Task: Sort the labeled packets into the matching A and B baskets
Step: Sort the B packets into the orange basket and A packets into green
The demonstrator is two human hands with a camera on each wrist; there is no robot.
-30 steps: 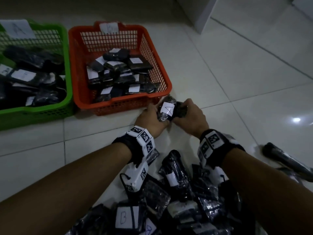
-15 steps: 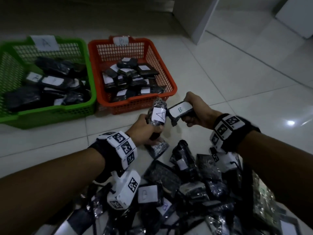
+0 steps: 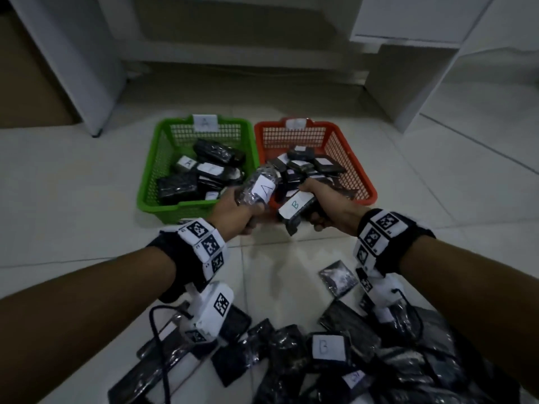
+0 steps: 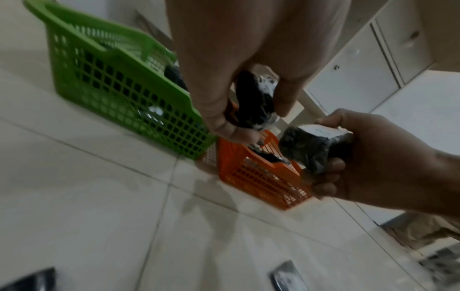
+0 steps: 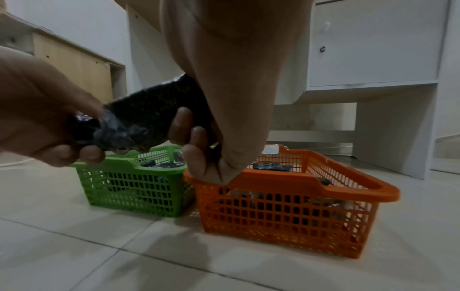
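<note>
I'm gripping the A packet (image 3: 260,187) in my left hand (image 3: 233,212) and B packet (image 3: 294,207) in my right hand (image 3: 328,205), both over the orange basket's (image 3: 366,185) near-left corner. Risk: hands crowding, A dropping into orange instead of green basket (image 3: 145,182).

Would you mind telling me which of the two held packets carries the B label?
The packet in the right hand, the B-labelled packet; the left hand's shows an A.
</note>
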